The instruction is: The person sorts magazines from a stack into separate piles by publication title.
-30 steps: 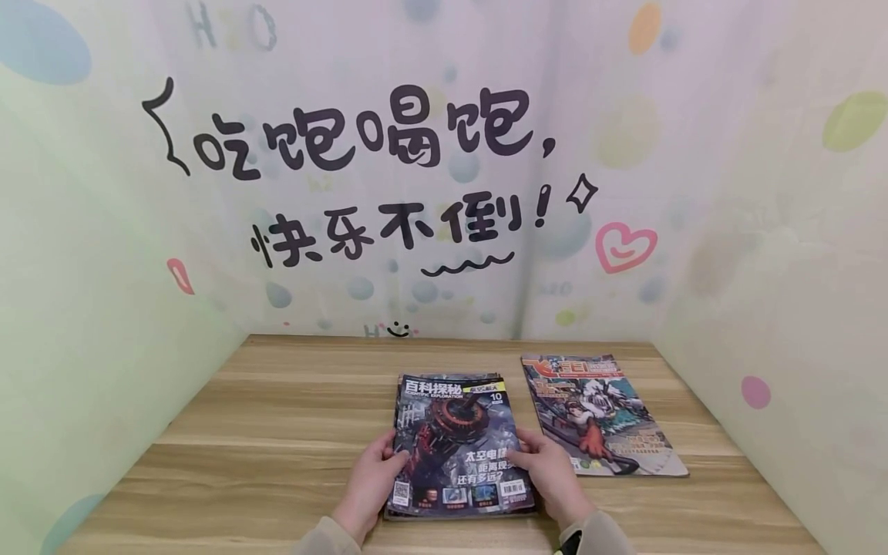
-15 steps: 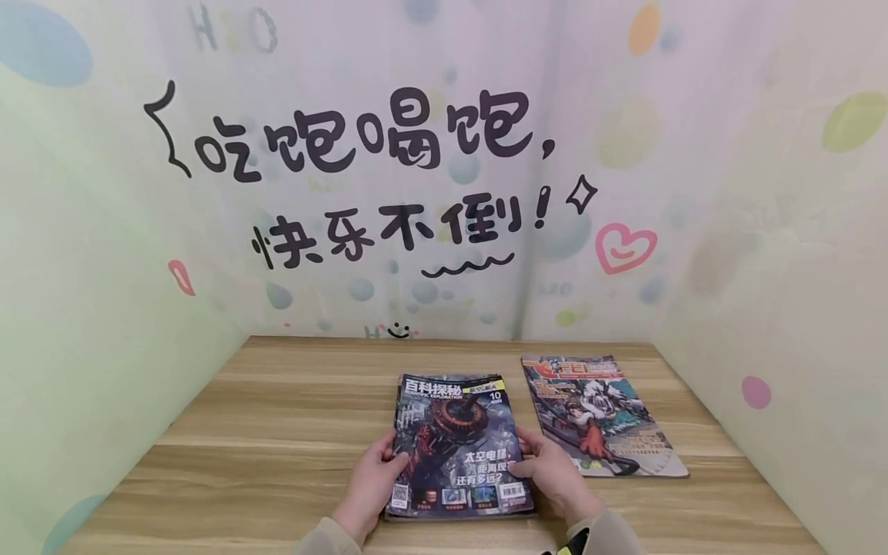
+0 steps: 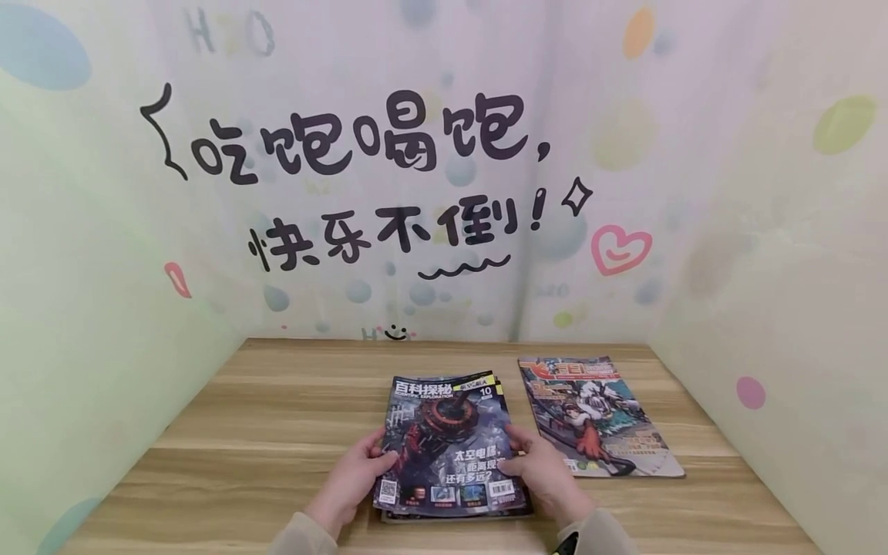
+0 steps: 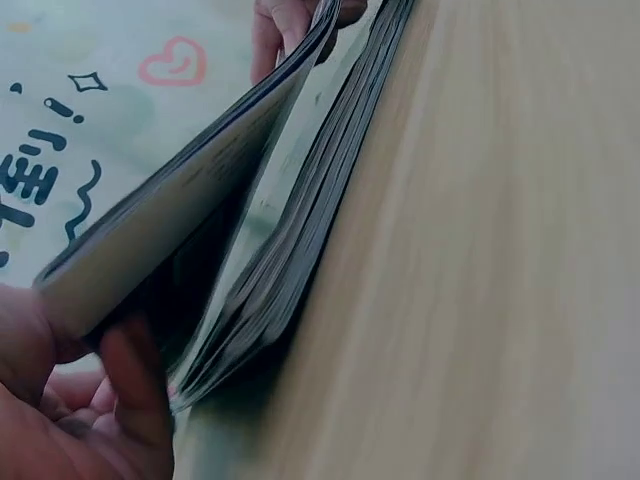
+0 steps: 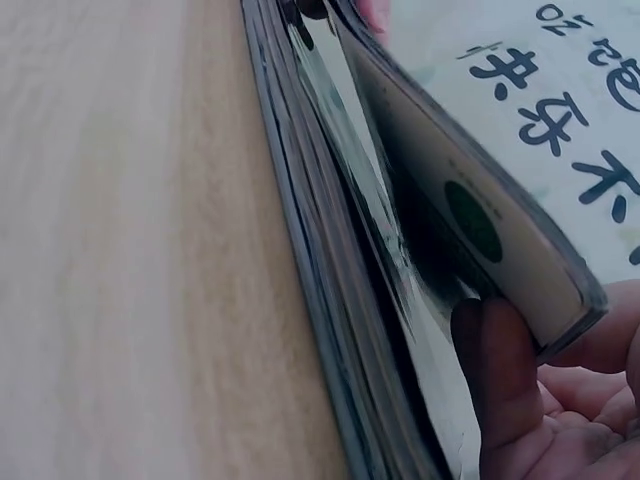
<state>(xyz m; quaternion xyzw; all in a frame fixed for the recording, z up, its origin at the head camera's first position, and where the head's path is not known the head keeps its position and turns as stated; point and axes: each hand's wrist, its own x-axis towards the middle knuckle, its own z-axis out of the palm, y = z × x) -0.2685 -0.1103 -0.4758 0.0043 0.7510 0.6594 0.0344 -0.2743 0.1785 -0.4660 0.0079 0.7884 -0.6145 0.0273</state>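
Both hands hold the top magazine (image 3: 438,439), dark with a red ring-shaped machine on its cover, by its left and right edges. The left hand (image 3: 357,472) has its thumb on the cover and fingers underneath. Opposite it, the right hand (image 3: 544,472) grips the other edge in the same way. Both wrist views show this magazine's near edge raised at a slant, a wedge-shaped gap parting it from the stack of magazines (image 4: 325,180) below. That stack lies flat on the wooden table and is mostly hidden from above by the top magazine.
To the right, a second magazine (image 3: 597,420) with a red-gloved comic figure lies flat on the wooden table (image 3: 229,447). Pale printed walls close in the back and both sides; large black lettering (image 3: 395,146) covers the back one.
The top magazine has shifted slightly left with both hands, out of line with the stack, whose right edge now shows more. The magazine on the right stays put.
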